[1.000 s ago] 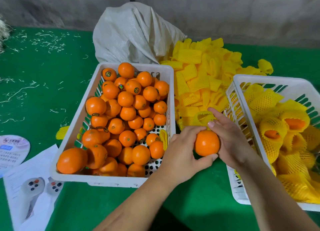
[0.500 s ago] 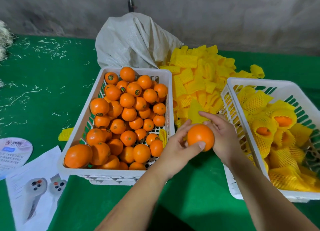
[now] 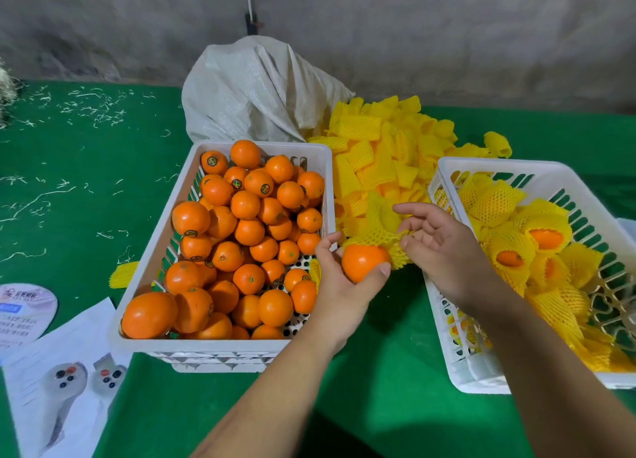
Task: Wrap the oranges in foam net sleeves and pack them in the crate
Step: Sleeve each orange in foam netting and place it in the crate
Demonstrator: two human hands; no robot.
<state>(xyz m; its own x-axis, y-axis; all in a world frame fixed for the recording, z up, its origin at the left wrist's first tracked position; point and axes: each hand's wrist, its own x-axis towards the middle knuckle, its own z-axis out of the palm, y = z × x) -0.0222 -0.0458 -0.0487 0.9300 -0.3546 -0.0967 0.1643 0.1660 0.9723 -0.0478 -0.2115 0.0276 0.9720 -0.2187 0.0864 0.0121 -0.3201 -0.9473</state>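
Note:
My left hand [image 3: 339, 285] grips a bare orange [image 3: 363, 262] between the two crates. A yellow foam net sleeve [image 3: 380, 228] is stretched over the orange's far side, and my right hand [image 3: 444, 251] pinches its right edge. The white crate on the left [image 3: 151, 268] is heaped with unwrapped oranges [image 3: 241, 237]. The white crate on the right [image 3: 454, 347] holds several oranges in yellow sleeves [image 3: 523, 247]. A loose pile of yellow sleeves [image 3: 382, 151] lies behind my hands.
A grey woven sack [image 3: 254, 93] stands behind the left crate. Printed sheets [image 3: 65, 375] and a round card [image 3: 24, 311] lie at the front left on the green cloth [image 3: 378, 388]. One stray sleeve [image 3: 122, 274] lies left of the crate. A concrete wall closes the back.
My right hand has picked a sleeve from the pile and drawn it onto the far side of the orange. My left hand still holds the orange in about the same place.

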